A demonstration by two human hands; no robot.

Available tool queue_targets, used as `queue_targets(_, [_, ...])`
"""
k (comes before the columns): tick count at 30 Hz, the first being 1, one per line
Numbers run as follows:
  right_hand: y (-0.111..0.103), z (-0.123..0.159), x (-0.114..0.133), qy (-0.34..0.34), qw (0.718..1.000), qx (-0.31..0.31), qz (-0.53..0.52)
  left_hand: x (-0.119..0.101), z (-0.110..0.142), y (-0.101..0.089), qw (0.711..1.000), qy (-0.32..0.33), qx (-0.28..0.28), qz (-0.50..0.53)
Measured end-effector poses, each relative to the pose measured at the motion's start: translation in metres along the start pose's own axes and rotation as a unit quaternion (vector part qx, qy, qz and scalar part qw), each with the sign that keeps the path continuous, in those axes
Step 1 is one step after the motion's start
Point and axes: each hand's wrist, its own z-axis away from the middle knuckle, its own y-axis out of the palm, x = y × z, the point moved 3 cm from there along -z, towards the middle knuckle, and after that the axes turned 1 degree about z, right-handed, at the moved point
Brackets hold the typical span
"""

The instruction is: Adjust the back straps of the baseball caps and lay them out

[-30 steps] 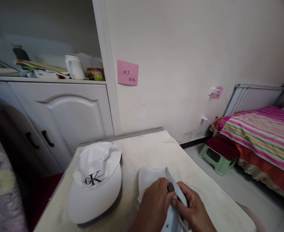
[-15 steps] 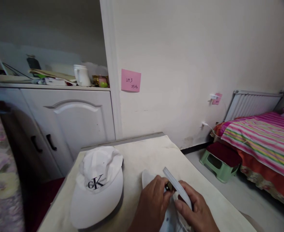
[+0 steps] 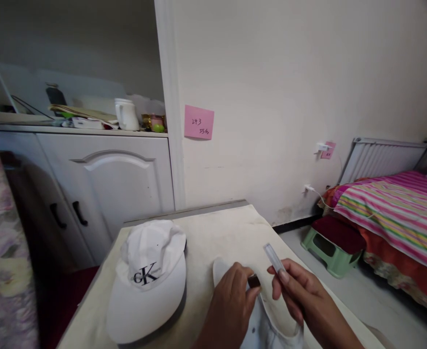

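Note:
My left hand (image 3: 231, 300) pinches a small dark metal buckle (image 3: 253, 281) at the back of a pale blue cap (image 3: 252, 334). In my right hand (image 3: 301, 291) is the cap's whitish strap (image 3: 272, 256), gripped between thumb and fingers, its free end pointing up and away. Strap end and buckle are apart. Much of the pale cap is hidden behind my left hand and below the picture's edge. To the left, a white cap (image 3: 150, 276) with black letters on its front lies on the table, brim towards me.
A cream cloth covers the table (image 3: 213, 232), which stands against the wall. White cabinets (image 3: 115, 179) are at the left, with a white jug (image 3: 126, 114) on the shelf. A green stool (image 3: 333, 247) stands at the right beside a bed (image 3: 406, 208) with a striped cover.
My right hand has moved the strap a little right, away from the buckle, and now holds it nearer the free end. My left hand stays at the buckle. The view has shifted slightly.

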Motion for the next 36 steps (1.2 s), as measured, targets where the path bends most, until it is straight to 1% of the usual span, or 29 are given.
queue_targets(4, [-0.001,-0.002,0.002,0.017,0.999,0.0,0.05,-0.001,-0.004,-0.003,1.0,0.018,-0.021,0.006])
queue_targets(8, [0.002,-0.006,0.005,0.01,0.996,0.006,0.092,0.001,-0.002,0.002,0.999,0.03,-0.013,-0.022])
queue_targets(11, [0.003,-0.008,0.006,0.007,0.996,0.012,0.093,0.002,0.002,0.004,0.999,0.033,-0.005,-0.029])
queue_targets(15, [0.003,-0.009,0.005,0.014,0.997,0.02,0.08,0.003,0.003,0.002,1.0,0.007,0.013,-0.005])
queue_targets(17, [0.003,-0.009,0.004,0.014,0.996,0.03,0.078,0.002,0.003,0.0,1.0,0.012,0.019,-0.011])
queue_targets(21, [0.003,-0.009,0.004,-0.008,0.994,0.034,0.101,0.002,0.002,0.0,0.999,0.031,0.028,-0.032])
queue_targets(23, [0.003,-0.009,0.003,-0.008,0.994,0.029,0.107,0.002,0.002,0.0,0.997,0.051,0.012,-0.055])
queue_targets(25, [0.002,-0.009,0.001,0.0,0.993,0.024,0.111,0.002,0.002,0.001,0.992,0.081,-0.02,-0.089])
queue_targets(27, [0.001,-0.009,-0.002,0.004,0.993,0.02,0.116,0.002,0.003,0.001,0.982,0.115,-0.062,-0.139])
queue_targets(29, [-0.001,-0.011,-0.004,0.0,0.993,0.019,0.118,0.001,0.002,0.001,0.971,0.14,-0.089,-0.171])
queue_targets(33, [-0.003,-0.012,-0.004,-0.004,0.993,0.019,0.113,0.001,-0.002,-0.002,0.977,0.138,-0.085,-0.139])
queue_targets(36, [-0.002,-0.012,-0.002,0.001,0.993,0.035,0.111,0.0,-0.004,-0.006,0.981,0.13,-0.08,-0.117])
